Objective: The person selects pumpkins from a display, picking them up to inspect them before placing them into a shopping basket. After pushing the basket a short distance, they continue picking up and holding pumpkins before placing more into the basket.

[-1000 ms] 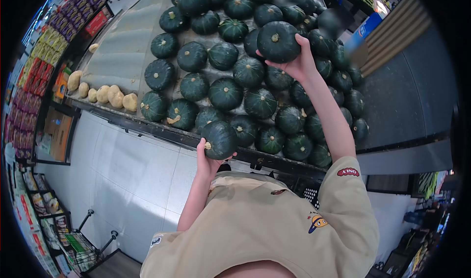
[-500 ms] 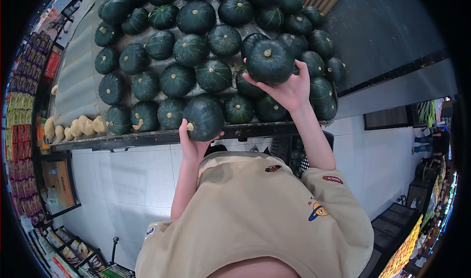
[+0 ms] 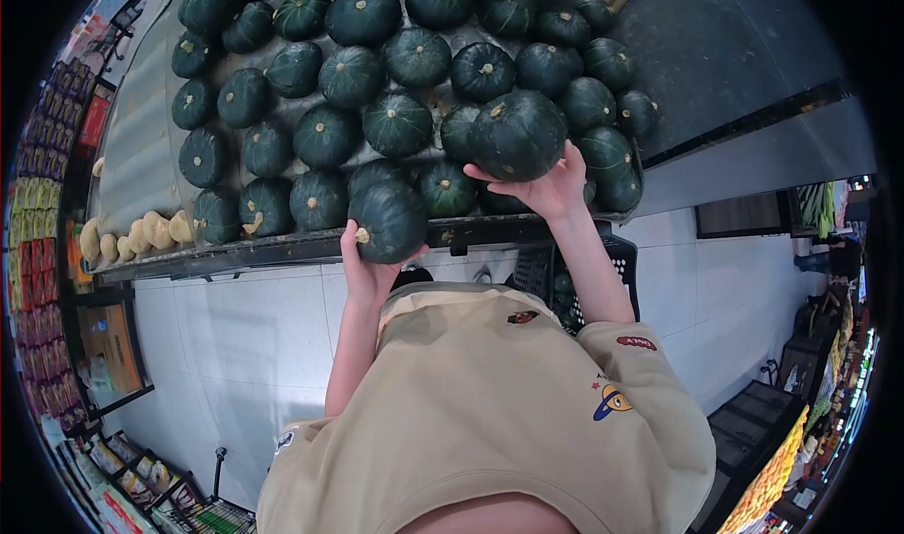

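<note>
My left hand point(image 3: 369, 275) is closed around the underside of a dark green kabocha squash point(image 3: 391, 223), just over the front edge of the display. The stem of that squash points left, beside my thumb. On the other side, my right hand point(image 3: 551, 190) cups a second kabocha squash point(image 3: 520, 138) from below, and the fingers beneath it are partly hidden. This squash is tilted, its stem toward the upper left, and it is held above the rows. Several more kabocha squashes point(image 3: 327, 136) lie in rows on the display table point(image 3: 141, 148) behind both hands.
Tan, rounded produce point(image 3: 155, 229) lies at the table's left front corner. Below the front edge stands a black crate point(image 3: 617, 261) with green squashes inside. A dark panel point(image 3: 725, 63) borders the display on the right. Packaged goods point(image 3: 38, 251) line the far left.
The squash in my right hand has come slightly lower and rolled, its stem turning toward the upper left. My left hand keeps its squash nearly in place. The view has shifted a little.
</note>
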Available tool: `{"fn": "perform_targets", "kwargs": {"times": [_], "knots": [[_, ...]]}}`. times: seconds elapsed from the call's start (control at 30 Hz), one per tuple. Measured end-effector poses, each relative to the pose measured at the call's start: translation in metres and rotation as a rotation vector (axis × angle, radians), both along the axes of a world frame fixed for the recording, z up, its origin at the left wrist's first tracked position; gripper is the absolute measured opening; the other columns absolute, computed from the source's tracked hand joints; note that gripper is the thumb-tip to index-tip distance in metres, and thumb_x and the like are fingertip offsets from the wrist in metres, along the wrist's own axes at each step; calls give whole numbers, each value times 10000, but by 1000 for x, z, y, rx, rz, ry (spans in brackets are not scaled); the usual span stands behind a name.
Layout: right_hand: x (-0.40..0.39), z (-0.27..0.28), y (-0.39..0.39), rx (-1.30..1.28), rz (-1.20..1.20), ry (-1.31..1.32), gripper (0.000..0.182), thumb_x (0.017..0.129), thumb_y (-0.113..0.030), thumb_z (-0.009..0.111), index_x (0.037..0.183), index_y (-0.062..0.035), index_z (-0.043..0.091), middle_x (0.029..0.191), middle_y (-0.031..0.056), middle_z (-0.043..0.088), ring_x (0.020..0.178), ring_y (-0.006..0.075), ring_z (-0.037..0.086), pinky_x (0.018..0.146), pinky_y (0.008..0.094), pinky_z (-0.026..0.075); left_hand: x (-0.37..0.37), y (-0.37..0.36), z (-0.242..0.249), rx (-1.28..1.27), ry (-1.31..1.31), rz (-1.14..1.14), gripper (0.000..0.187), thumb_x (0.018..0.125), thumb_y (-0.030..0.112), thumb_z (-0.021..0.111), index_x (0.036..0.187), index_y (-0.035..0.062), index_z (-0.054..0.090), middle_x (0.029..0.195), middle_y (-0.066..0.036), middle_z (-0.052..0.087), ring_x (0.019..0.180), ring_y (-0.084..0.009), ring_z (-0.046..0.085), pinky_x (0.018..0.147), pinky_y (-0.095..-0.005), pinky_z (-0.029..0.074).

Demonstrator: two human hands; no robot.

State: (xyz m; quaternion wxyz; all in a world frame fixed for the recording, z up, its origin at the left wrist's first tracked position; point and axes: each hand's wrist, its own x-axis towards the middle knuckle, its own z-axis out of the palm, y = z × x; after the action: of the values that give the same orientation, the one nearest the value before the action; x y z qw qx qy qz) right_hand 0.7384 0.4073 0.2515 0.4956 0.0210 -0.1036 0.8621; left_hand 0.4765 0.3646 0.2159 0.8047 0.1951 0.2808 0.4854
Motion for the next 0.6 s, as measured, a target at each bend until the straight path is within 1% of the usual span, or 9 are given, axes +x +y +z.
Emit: {"fn": "perform_targets", "kwargs": {"times": [0.03, 0.07, 0.1, 0.17, 0.23, 0.27, 0.33, 0.43, 0.6], "knots": [[0, -2, -1, -2, 12, -19, 779, 784, -332, 606, 1395, -131, 166, 1388, 266, 178, 1250, 584, 28, 930, 657, 332, 0, -2, 1, -1, 1, 3, 704, 850, 564, 300, 1282, 13, 377, 1182, -239, 496, 926, -301, 567, 741, -391, 492], [0, -3, 0, -3, 15, -18, 779, 784, -332, 606, 1395, -131, 166, 1388, 266, 178, 1250, 584, 28, 930, 657, 332, 0, -3, 2, 0, -3, 14, 702, 852, 562, 298, 1281, 13, 377, 1189, -236, 491, 960, -301, 556, 748, -402, 490], [-2, -1, 3, 66, 40, -13, 799, 768, -358, 633, 1390, -135, 184, 1383, 264, 189, 1244, 591, 37, 924, 657, 340, 1, -5, 3, 1, -7, 24, 699, 854, 560, 296, 1280, 12, 377, 1196, -233, 486, 993, -302, 544, 756, -412, 488], [-6, 0, 3, 134, 68, -7, 818, 752, -383, 660, 1385, -140, 202, 1379, 262, 200, 1238, 598, 47, 917, 657, 348, 0, -7, 3, 5, -2, 21, 698, 855, 560, 294, 1277, 11, 379, 1194, -230, 489, 1004, -302, 540, 756, -415, 489], [-10, 1, 0, 47, 18, -28, 834, 772, -392, 641, 1381, -57, 181, 1347, 289, 253, 1228, 581, 159, 904, 628, 388, -1, -9, 2, 11, 2, 18, 698, 855, 560, 293, 1275, 10, 381, 1192, -226, 491, 1015, -302, 535, 756, -418, 489], [-11, 1, -1, 47, 20, -26, 834, 772, -392, 641, 1381, -57, 181, 1347, 289, 253, 1228, 581, 159, 904, 628, 388, 0, -10, 2, 11, 0, 25, 698, 855, 561, 293, 1274, 10, 382, 1191, -226, 492, 1011, -301, 537, 758, -417, 489], [-14, 1, -1, -143, 4, 169, 791, 787, -386, 633, 1363, -48, 209, 1345, 279, 243, 1243, 570, 124, 877, 631, 414, -1, -11, 0, 12, -2, 33, 698, 854, 561, 293, 1272, 9, 383, 1190, -226, 493, 1007, -301, 539, 760, -417, 489], [-14, -3, 1, -221, 21, 242, 760, 795, -377, 629, 1348, -42, 229, 1352, 274, 218, 1260, 551, 96, 866, 632, 422, -2, -11, -2, 22, -14, 27, 696, 854, 558, 291, 1269, 8, 387, 1185, -226, 497, 1002, -299, 542, 756, -414, 491], [-16, 0, -2, -235, 2, 220, 773, 791, -389, 624, 1353, -41, 222, 1359, 275, 208, 1270, 533, 106, 883, 627, 410, -1, -12, 3, 7, 22, 59, 695, 856, 553, 288, 1266, 1, 387, 1179, -231, 500, 1000, -302, 546, 757, -410, 496]]}}
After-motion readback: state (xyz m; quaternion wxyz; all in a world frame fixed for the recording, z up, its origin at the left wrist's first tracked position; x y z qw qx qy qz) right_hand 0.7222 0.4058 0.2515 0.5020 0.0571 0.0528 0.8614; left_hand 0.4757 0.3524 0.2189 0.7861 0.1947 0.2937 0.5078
